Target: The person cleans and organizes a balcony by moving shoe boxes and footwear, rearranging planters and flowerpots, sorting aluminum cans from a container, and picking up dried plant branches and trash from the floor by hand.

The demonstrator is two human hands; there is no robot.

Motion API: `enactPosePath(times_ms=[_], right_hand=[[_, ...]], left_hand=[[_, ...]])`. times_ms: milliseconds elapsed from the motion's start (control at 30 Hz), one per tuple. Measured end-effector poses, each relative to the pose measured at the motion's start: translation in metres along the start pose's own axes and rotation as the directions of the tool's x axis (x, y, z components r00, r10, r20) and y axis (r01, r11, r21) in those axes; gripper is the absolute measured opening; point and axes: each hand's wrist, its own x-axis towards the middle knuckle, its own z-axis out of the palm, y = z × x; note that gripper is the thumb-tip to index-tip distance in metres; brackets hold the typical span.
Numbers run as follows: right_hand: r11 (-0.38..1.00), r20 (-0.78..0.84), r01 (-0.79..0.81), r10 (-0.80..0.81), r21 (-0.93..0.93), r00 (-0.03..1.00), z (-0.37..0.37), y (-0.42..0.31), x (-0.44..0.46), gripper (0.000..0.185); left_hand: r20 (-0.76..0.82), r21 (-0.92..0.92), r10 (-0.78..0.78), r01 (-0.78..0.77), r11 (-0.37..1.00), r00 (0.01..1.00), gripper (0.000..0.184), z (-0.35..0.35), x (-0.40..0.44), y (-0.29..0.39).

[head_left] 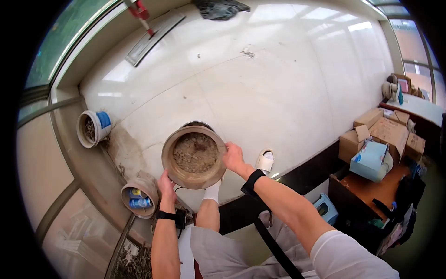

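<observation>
A round brown pot (170,160) with dry, lumpy soil (195,152) inside is held between both hands in front of my legs. My left hand (166,185) grips its lower left rim, fingers closed on it. On the right side of the rim, my right hand (234,157) is wrapped round the edge. Part of another dark rim shows just behind the pot; what it belongs to is hidden. Both wrists wear black bands.
At the left wall stand a white bucket (99,128) and a pot with cans (140,198). A flat mop (153,39) and dark plastic (220,8) lie at the back. Cardboard boxes (388,135) and a blue stool (326,209) are at right. Debris (248,52) dots the floor.
</observation>
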Motion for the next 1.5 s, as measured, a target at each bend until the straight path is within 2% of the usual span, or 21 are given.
enactPosePath(times_ms=[33,100,300,467,533,633,700,733,767,800,867,967,1067,1100,1167,1200,1300,1367,1433,1500], right_hand=[[1.0,-0.011,-0.011,0.011,0.014,1.0,-0.012,0.011,-0.002,0.024],[0.99,-0.004,-0.129,0.13,0.06,0.992,-0.04,0.035,-0.005,0.024],[0.989,-0.131,-0.145,0.148,0.039,0.98,-0.121,0.117,-0.02,0.026],[0.98,-0.208,-0.184,0.195,0.071,0.959,-0.191,0.189,-0.027,0.026],[0.975,-0.221,-0.206,0.219,0.079,0.95,-0.215,0.22,-0.034,0.026],[0.964,-0.275,-0.243,0.263,0.106,0.925,-0.25,0.261,-0.033,0.028],[0.964,-0.294,-0.249,0.264,0.091,0.918,-0.268,0.297,-0.036,0.029],[0.974,-0.346,-0.211,0.228,0.087,0.91,-0.277,0.312,-0.038,0.026],[0.965,-0.316,-0.243,0.261,0.095,0.912,-0.288,0.328,-0.038,0.026],[0.963,-0.363,-0.242,0.27,0.122,0.892,-0.294,0.343,-0.041,0.028],[0.921,-0.297,-0.344,0.386,0.184,0.873,-0.322,0.345,-0.049,0.031],[0.917,-0.326,-0.366,0.399,0.159,0.857,-0.345,0.391,-0.06,0.029],[0.882,-0.321,-0.345,0.444,0.32,0.837,-0.368,0.433,-0.075,0.026],[0.864,-0.299,-0.392,0.482,0.316,0.823,-0.38,0.44,-0.08,0.025],[0.808,-0.288,-0.38,0.535,0.45,0.795,-0.393,0.47,-0.086,0.024],[0.796,-0.28,-0.389,0.548,0.464,0.788,-0.4,0.483,-0.091,0.025],[0.744,-0.261,-0.386,0.589,0.545,0.765,-0.414,0.519,-0.107,0.025],[0.761,-0.276,-0.438,0.604,0.479,0.748,-0.421,0.537,-0.115,0.025],[0.727,-0.271,-0.391,0.611,0.564,0.744,-0.424,0.549,-0.121,0.025],[0.705,-0.252,-0.382,0.618,0.598,0.745,-0.425,0.55,-0.123,0.028]], left_hand=[[0.009,0.011,0.0,-0.001,1.0,1.0,0.037,0.014,-0.007,-0.006],[0.025,0.04,0.007,-0.008,0.999,1.0,0.035,0.042,-0.02,-0.018],[0.14,0.126,-0.029,0.011,0.992,0.99,0.03,0.135,-0.047,-0.059],[0.133,0.222,-0.031,0.001,0.975,0.991,0.028,0.223,-0.074,-0.092],[0.249,0.224,-0.037,-0.021,0.974,0.968,0.032,0.252,-0.087,-0.109],[0.27,0.283,-0.048,-0.032,0.959,0.962,0.036,0.296,-0.102,-0.132],[0.289,0.324,0.081,-0.178,0.929,0.954,0.025,0.319,-0.092,-0.168],[0.297,0.345,0.081,-0.186,0.92,0.952,0.03,0.332,-0.099,-0.172],[0.313,0.365,0.077,-0.195,0.91,0.947,0.035,0.35,-0.108,-0.174],[0.317,0.373,0.073,-0.195,0.907,0.946,0.041,0.368,-0.124,-0.173],[0.392,0.444,0.03,-0.217,0.869,0.92,0.056,0.398,-0.157,-0.157],[0.402,0.518,0.082,-0.3,0.801,0.912,0.051,0.44,-0.181,-0.168],[0.469,0.5,0.112,-0.368,0.784,0.876,0.043,0.477,-0.195,-0.194],[0.468,0.502,0.114,-0.37,0.782,0.876,0.043,0.489,-0.193,-0.208],[0.559,0.485,0.09,-0.414,0.771,0.824,0.042,0.507,-0.193,-0.235],[0.554,0.528,0.108,-0.449,0.721,0.825,0.04,0.517,-0.194,-0.247],[0.609,0.51,0.064,-0.453,0.731,0.79,0.039,0.539,-0.201,-0.279],[0.615,0.494,0.055,-0.439,0.751,0.786,0.041,0.548,-0.208,-0.29],[0.663,0.508,-0.079,-0.37,0.777,0.744,0.057,0.554,-0.215,-0.291],[0.653,0.53,-0.065,-0.393,0.751,0.755,0.059,0.559,-0.216,-0.297]])
